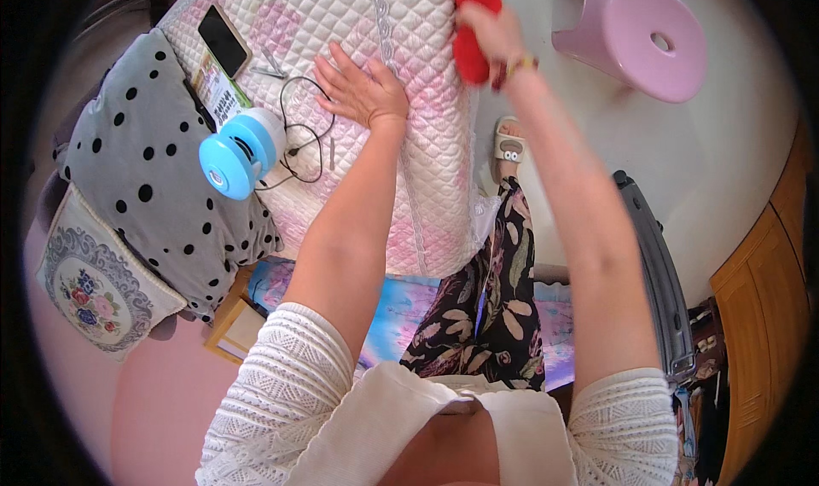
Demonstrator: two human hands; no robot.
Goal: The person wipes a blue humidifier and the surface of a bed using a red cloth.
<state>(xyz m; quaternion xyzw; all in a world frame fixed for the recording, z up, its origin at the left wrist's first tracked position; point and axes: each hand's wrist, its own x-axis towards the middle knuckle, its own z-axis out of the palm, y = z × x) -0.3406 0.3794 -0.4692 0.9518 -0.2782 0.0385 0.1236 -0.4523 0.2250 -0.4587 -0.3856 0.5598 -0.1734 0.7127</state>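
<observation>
My left hand (365,92) rests palm down, fingers spread, on a quilted cover with pink flowers (441,211). My right hand (496,31) grips a red object (475,57), perhaps a cloth or soft brush, at the cover's right edge. Just left of my left hand lie a looped black cable (320,156), a nail clipper (274,63) and a thin metal strip (332,154). Farther left, a blue and white round device (240,153) stands by a printed packet (221,99), and a smartphone (224,41) lies with its screen dark.
A grey cushion with black dots (153,166) and a floral cushion (102,287) lie at the left. On the right are a pink plastic stool (652,38), a grey suitcase (662,281) and a wooden cabinet (761,307). My slippered foot is on the floor beside the cover.
</observation>
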